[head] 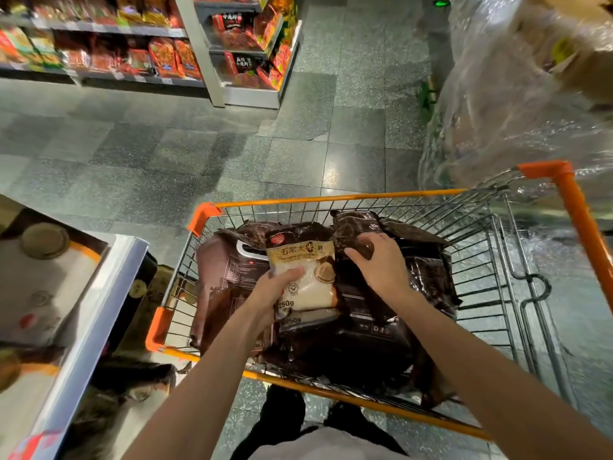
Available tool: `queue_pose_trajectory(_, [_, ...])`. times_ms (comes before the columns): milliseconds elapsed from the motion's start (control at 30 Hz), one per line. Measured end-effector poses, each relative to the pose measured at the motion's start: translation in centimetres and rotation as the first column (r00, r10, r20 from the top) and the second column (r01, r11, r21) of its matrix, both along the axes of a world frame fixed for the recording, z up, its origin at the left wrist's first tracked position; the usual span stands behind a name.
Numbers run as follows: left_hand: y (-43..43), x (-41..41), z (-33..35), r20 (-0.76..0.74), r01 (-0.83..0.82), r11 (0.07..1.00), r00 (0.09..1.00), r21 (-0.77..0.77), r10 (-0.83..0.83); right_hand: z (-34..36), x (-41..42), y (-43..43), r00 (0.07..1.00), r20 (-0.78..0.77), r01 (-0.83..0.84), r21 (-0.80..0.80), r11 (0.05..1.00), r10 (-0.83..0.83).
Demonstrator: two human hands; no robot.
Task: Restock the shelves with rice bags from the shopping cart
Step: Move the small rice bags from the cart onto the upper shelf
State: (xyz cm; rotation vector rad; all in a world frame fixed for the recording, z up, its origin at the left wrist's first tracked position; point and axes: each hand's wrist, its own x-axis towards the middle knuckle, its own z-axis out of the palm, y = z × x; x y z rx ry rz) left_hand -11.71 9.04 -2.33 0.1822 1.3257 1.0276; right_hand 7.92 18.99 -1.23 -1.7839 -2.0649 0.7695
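Fingers of left hand [275, 290] curl round pale rice bag [305, 270]; right hand [378, 263] fingers clutch dark bag [356, 227].

Cart [331, 198] open up top; wrapped pallet [514, 94] tight on R, shelf edge [99, 310] L.

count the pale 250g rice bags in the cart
2. The left hand holds one pale rice bag; a second pale bag peeks out just below it. More may hide under the dark bags.

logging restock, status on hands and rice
Left hand grips small tan rice bag. Right hand grips dark brown bag in orange wire cart. Nothing blocking.
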Motion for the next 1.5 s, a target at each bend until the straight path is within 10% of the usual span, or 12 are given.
queue_pose_trajectory(100, [-0.1,-0.1,-0.4,-0.065,0.050,0.998,0.997,0.023,-0.048,-1.5,2.6,0.7,0.959,0.268,-0.087,-0.012,0.996,0.087])
queue_pose_trajectory(367, [0.1,0.2,-0.9,-0.232,0.237,0.970,0.948,0.053,-0.219,-2.6,4.0,2.6,0.937,0.278,-0.240,0.076,0.968,0.210])
queue_pose_trajectory(700, [-0.5,1.0,-0.4,-0.222,0.156,0.987,0.964,0.038,-0.144,5.9,3.4,3.8,0.949,-0.031,-0.295,0.269,0.917,0.315])
queue_pose_trajectory(967, [-1.2,2.1,0.5,-0.165,0.003,1.000,0.986,-0.012,-0.005,12.8,5.5,5.7,0.806,-0.588,-0.256,-0.247,0.935,0.066])
queue_pose_trajectory(1100, [-1.5,3.1,1.1,-0.208,0.004,0.998,0.978,0.068,0.010,7.7,6.6,6.1,0.905,-0.424,-0.226,-0.555,0.801,-0.039])
queue_pose_trajectory(1300, [-2.0,5.3,2.7,-0.288,0.040,0.993,0.958,0.111,-0.006,2.1,8.1,2.6,0.812,-0.442,0.221,-0.369,0.903,-0.380])
queue_pose_trajectory(1500, [-1.9,7.3,3.2,-0.335,0.122,0.990,0.938,0.075,-0.091,-1.0,10.8,-2.4,0.949,-0.165,0.159,-0.487,0.859,-0.270])
